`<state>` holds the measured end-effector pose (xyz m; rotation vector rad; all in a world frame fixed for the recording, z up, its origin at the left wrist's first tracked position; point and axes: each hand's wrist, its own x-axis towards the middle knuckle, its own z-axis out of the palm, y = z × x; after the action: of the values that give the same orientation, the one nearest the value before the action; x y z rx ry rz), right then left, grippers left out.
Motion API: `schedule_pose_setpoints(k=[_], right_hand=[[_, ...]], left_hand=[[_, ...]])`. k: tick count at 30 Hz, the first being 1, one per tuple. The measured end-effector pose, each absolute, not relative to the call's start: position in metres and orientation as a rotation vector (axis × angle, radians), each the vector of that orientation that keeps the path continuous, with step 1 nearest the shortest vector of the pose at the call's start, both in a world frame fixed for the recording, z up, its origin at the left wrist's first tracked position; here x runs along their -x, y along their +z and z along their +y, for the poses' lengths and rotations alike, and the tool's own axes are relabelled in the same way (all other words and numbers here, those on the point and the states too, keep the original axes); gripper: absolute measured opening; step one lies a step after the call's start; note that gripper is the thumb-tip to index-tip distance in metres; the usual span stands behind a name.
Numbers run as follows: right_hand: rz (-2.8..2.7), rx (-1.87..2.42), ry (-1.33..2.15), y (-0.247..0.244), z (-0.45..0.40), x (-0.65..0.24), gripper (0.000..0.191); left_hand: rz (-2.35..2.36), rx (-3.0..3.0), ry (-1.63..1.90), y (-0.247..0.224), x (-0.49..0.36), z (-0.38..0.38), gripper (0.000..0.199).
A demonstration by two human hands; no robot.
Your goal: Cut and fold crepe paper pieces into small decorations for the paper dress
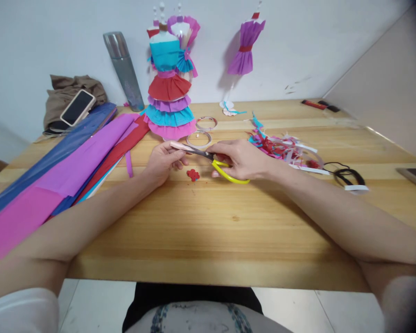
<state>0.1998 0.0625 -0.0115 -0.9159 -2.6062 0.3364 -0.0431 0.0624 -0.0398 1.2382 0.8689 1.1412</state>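
My right hand (241, 158) is closed round the yellow handles of a pair of scissors (230, 175), whose dark blades point left. Between the fingers of my left hand (163, 162) is a small pale pink strip (179, 145), which looks like paper, and the blade tips reach it. Whether the blades are cutting into it I cannot tell. Below the blades, a small red paper flower (193, 175) lies on the wooden table (208, 226). Just behind my hands stands a mini dress form (169, 88) in tiered blue, red, purple and pink crepe paper.
Rolls of crepe paper (90, 152) lie at the left, near a phone (77, 107) and a leaning bottle (125, 71). Tape rolls (199, 139) sit behind the scissors. Paper scraps (280, 148) and a black cord (348, 175) are at the right. A purple-dressed form (246, 48) stands by the wall.
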Motion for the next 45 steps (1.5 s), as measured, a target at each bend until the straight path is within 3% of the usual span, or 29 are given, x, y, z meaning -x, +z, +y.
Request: schedule_pose_setpoints(k=[17,29,35,45], right_hand=[[-2.586,0.907,0.399,-0.005,0.058,-0.194,0.031],[-2.597,0.892,0.269,-0.015,0.064,-0.198,0.037],[-2.590,0.840,0.264,-0.014,0.065,-0.199,0.044],[-2.596,0.877,0.193,-0.016,0.067,-0.199,0.039]], left_hand=[[0.856,-1.236,1.099,-0.039,0.045,0.061,0.031],[0.885,-1.202,1.108,-0.037,0.042,0.060,0.019],[0.883,-1.230,1.106,-0.040,0.044,0.062,0.026],[0.896,-1.214,1.123,-0.039,0.043,0.062,0.026]])
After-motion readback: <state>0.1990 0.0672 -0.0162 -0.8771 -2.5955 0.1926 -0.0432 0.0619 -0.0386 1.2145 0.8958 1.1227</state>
